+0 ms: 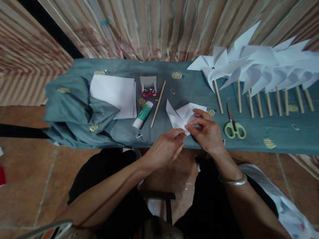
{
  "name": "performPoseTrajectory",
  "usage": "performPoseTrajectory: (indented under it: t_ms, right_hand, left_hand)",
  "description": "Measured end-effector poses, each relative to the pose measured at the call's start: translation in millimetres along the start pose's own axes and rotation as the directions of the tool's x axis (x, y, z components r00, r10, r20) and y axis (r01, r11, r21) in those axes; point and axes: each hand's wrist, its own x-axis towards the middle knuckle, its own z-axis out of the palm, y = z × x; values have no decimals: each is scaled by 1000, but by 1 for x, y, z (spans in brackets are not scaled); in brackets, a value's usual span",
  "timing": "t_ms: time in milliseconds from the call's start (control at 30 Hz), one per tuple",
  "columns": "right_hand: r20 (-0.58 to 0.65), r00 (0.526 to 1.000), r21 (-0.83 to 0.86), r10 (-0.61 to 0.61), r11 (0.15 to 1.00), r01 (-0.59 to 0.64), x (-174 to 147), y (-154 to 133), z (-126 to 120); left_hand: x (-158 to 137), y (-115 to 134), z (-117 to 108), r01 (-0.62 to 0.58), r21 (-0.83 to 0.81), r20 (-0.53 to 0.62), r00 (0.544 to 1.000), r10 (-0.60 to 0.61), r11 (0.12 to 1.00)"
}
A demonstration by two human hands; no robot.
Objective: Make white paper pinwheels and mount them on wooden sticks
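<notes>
A white paper pinwheel [185,112] with folded blades lies at the front edge of the cloth-covered table. My left hand [169,145] pinches its near edge, fingers curled. My right hand [205,131] is closed on the paper near its centre, thumb and index finger together, the other fingers bent above. To the left of the paper rests a bare wooden stick [158,104]. Beside that stick are a glue stick [143,114] with a green label and a small red-and-white box [148,86] of shiny metal pins. Green-handled scissors [235,128] lie right of my right hand.
A stack of white paper sheets [112,92] sits on the left, partly under a fold of the teal tablecloth [66,104]. Several white pinwheels on sticks [274,68] overlap along the back right. A striped curtain [154,23] hangs behind the table.
</notes>
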Motion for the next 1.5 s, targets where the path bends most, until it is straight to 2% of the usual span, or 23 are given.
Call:
performPoseTrajectory:
  t_ms: [600, 967, 1100, 1300, 1500]
  right_hand:
    - [-34, 999, -42, -14, 999, 12, -2, -4, 3]
    - [-56, 997, -81, -46, 996, 42, -4, -2, 6]
    - [-56, 994, -131, -99, 987, 91, -7, -3, 7]
    - [-14, 970, -224, -241, 947, 232, -12, -7, 5]
    - [7, 958, -296, -288, 914, 277, -15, -9, 7]
  left_hand:
    - [1, 0, -1, 20, 4, 29, 999, -20, 1000]
    - [1, -1, 1, 7, 13, 0, 1000, -7, 1000]
    - [1, -1, 1, 13, 19, 9, 1000, -13, 1000]
    - [0, -1, 1, 4, 35, -2, 1000, -4, 999]
    - [0, -1, 1, 6, 20, 0, 1000, -6, 1000]
